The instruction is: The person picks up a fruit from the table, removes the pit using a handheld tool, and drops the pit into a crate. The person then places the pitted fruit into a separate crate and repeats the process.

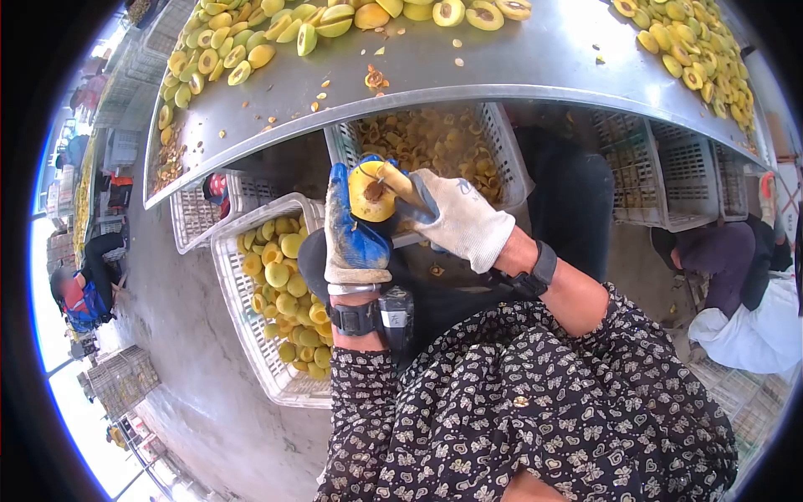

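Observation:
My left hand (358, 230), in a blue-coated glove, holds a yellow peach half (365, 191) with its cut face and brown pit hollow turned up. In a white knit glove, my right hand (460, 213) grips a pitting knife by its pale wooden handle (401, 184). The knife's thin metal end meets the fruit at the brown centre; its exact shape is hard to make out. Both hands are together above my lap, just below the table edge. Left of them, a white crate (242, 322) holds many yellow-green peaches (284, 276).
A metal table (468, 71) curves across the front, bearing piles of halved peaches (242, 42) and scattered scraps. Beneath it stands a crate (512, 151) of cut pieces. More crates (669, 176) are at right. Other people sit at far left (88, 289) and right (728, 259).

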A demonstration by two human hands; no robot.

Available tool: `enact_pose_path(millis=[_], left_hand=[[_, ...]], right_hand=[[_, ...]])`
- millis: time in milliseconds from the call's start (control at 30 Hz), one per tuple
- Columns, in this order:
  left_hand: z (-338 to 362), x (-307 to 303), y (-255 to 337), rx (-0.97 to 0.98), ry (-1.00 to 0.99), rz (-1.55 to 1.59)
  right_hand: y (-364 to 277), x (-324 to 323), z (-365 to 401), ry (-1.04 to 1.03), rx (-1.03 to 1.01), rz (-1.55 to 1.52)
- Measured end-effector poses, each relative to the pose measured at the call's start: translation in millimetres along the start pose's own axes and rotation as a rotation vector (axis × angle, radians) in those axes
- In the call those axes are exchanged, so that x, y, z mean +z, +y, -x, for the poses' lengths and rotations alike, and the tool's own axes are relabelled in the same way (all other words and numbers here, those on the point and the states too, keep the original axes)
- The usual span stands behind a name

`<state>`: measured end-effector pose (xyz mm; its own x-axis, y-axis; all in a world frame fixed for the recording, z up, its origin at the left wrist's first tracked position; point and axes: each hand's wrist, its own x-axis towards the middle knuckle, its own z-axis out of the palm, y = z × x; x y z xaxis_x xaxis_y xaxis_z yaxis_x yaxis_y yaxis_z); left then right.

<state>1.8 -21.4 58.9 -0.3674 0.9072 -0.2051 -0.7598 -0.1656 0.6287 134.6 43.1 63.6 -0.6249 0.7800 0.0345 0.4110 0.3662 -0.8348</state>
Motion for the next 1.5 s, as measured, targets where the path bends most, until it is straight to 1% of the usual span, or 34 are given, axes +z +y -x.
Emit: enact_pose_path(millis=[33,100,133,167,233,267,300,367,400,467,567,600,633,667,700,767,833,867,900,967,1000,1033,1067,1100,1133,1167,1200,1233,1300,1367,1400,1433,1467,1500], left_hand=[[1.8,0.8,0.7,0.018,-0.045,-0.021],[3.7,0.8,2.3,0.048,-0.132,-0.062],[2.9,1.8,2.5,0.05,-0.134,-0.069],[1.0,0.7,0.1,0.032,-0.104,-0.039],[-3.8,-2.1,-5.4,-0.04,0.006,0.074],[-7.4,-3.6,-9.5,-0.074,0.053,0.127],[-10.1,-5.3,-13.5,-0.098,0.081,0.163],[-11.7,-6.5,-17.7,-0.1,0.097,0.171],[-11.5,-7.1,-19.0,-0.061,0.097,0.122],[-9.6,-5.7,-19.9,-0.037,0.079,0.069],[-8.1,-5.5,-19.4,-0.006,0.054,-0.002],[-7.5,-4.6,-19.9,0.028,0.033,-0.101],[-8.1,-3.9,-20.1,0.062,0.011,-0.199],[-8.4,-3.4,-21.3,0.061,0.01,-0.199],[-7.7,-3.0,-23.2,0.052,0.001,-0.14],[-9.7,-5.9,-26.8,0.04,-0.007,-0.083],[-14.7,-9.9,-31.5,-0.061,0.145,-0.059],[-15.6,-10.1,-35.5,-0.063,0.216,-0.067],[-17.4,-14.7,-37.5,-0.065,0.218,-0.068],[-19.3,-26.9,-42.3,-0.064,0.305,-0.284],[-11.2,-4.1,-35.5,-0.111,0.255,-0.224],[-12.0,-6.9,-35.0,-0.113,0.253,-0.223],[-12.9,-13.4,-32.8,-0.178,0.183,-0.326],[-13.7,-14.8,-29.5,-0.242,0.112,-0.429],[-14.1,-14.6,-27.1,-0.297,0.109,-0.417],[-14.4,-13.4,-24.5,-0.298,0.112,-0.417],[-15.1,-11.0,-22.6,-0.33,0.1,-0.451],[-16.4,-9.7,-21.8,-0.361,0.088,-0.485],[-18.2,-7.8,-22.5,-0.35,0.117,-0.506],[-20.9,-8.4,-22.2,-0.421,0.211,-0.465],[-22.5,-10.9,-22.1,-0.419,0.214,-0.464],[-24.3,-15.0,-21.9,-0.422,0.17,-0.479],[-25.7,-19.0,-21.9,-0.426,0.126,-0.493],[-28.3,-21.6,-22.6,-0.424,0.13,-0.494]], right_hand=[[0.8,-2.2,-0.9,0.003,-0.001,-0.002],[-2.6,-7.3,-2.1,-0.07,0.274,-0.265],[-2.1,-8.0,0.5,-0.022,0.26,-0.27],[-4.4,-9.0,4.1,-0.025,0.256,-0.273],[-13.2,-10.5,15.4,-0.125,0.356,-0.233],[-12.1,-6.3,22.2,-0.144,0.301,-0.166],[-19.5,-8.7,23.6,-0.241,0.368,-0.223],[0.4,15.9,33.3,-0.087,0.133,-0.008],[-2.6,13.7,31.6,-0.084,0.136,-0.006],[-10.8,6.8,28.4,-0.236,0.392,-0.184],[-7.3,8.7,30.6,-0.177,0.332,-0.223],[-9.0,5.9,30.6,-0.176,0.334,-0.226],[-12.8,0.2,27.5,-0.246,0.414,-0.266],[-14.8,-2.8,25.5,-0.317,0.492,-0.305],[-12.4,0.7,26.9,-0.317,0.494,-0.306],[-2.6,13.6,32.5,-0.23,0.331,-0.131],[1.2,23.8,42.6,-0.207,0.299,-0.104],[2.7,26.9,46.0,-0.18,0.264,-0.074],[4.4,27.3,46.8,-0.181,0.267,-0.076],[7.8,25.7,48.5,-0.284,0.383,-0.296],[6.3,21.4,47.9,-0.282,0.387,-0.297],[2.5,14.5,46.1,-0.397,0.542,-0.511],[1.0,10.1,45.9,-0.512,0.696,-0.728],[3.9,6.5,45.9,-0.512,0.697,-0.728],[8.4,1.7,46.4,-0.576,0.759,-1.005],[11.5,-1.4,47.3,-0.636,0.814,-1.284],[14.4,-1.7,49.0,-0.637,0.813,-1.284],[18.2,-0.3,50.0,-0.661,0.824,-1.415],[23.5,0.0,49.7,-0.706,0.837,-1.674],[24.0,-3.2,46.6,-0.731,0.856,-1.667],[23.8,-3.0,46.3,-0.753,0.877,-1.79],[23.5,-2.1,47.0,-0.775,0.901,-1.917],[27.5,1.0,46.0,-0.836,0.859,-1.823],[27.6,2.2,46.9,-0.84,0.86,-1.824]])
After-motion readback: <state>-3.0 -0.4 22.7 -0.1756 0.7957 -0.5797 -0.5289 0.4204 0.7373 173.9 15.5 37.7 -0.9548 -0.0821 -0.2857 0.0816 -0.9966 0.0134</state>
